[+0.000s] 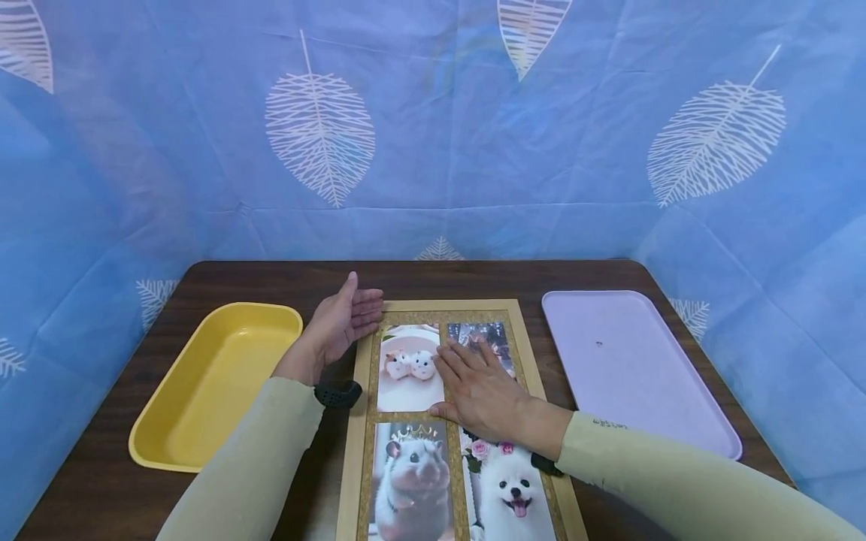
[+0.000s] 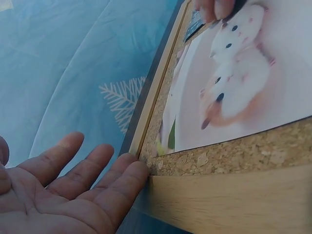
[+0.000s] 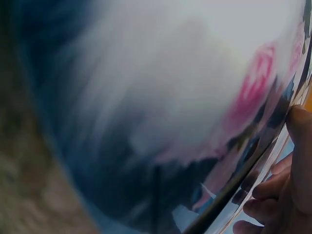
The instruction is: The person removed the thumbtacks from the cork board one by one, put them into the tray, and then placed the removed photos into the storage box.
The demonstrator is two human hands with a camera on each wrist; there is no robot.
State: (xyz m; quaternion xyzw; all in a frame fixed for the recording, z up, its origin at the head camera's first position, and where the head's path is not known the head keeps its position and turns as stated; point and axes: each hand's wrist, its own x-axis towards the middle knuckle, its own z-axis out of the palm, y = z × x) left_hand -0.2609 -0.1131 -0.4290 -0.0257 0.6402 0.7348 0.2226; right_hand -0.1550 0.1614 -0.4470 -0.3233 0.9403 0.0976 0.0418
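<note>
A wood-framed cork board (image 1: 370,376) lies on the table with several photos on it. At its far left corner my left hand (image 1: 341,319) stands on edge, fingers straight, fingertips touching or very near the frame. In the left wrist view its palm and fingers (image 2: 114,192) show beside the frame corner. My right hand (image 1: 483,391) rests flat on the board with fingers spread, partly covering the upper right photo (image 1: 497,338). The hamster-pair photo (image 1: 409,391) is left of it. Below are a crowned hamster photo (image 1: 413,488) and a white dog photo (image 1: 514,496).
A yellow tray (image 1: 216,391) sits on the dark wooden table (image 1: 473,278) left of the board. To the right lies a flat lilac tray (image 1: 636,361) with a small dark mark on it. A blue leaf-patterned cloth (image 1: 440,135) hangs behind and around the table.
</note>
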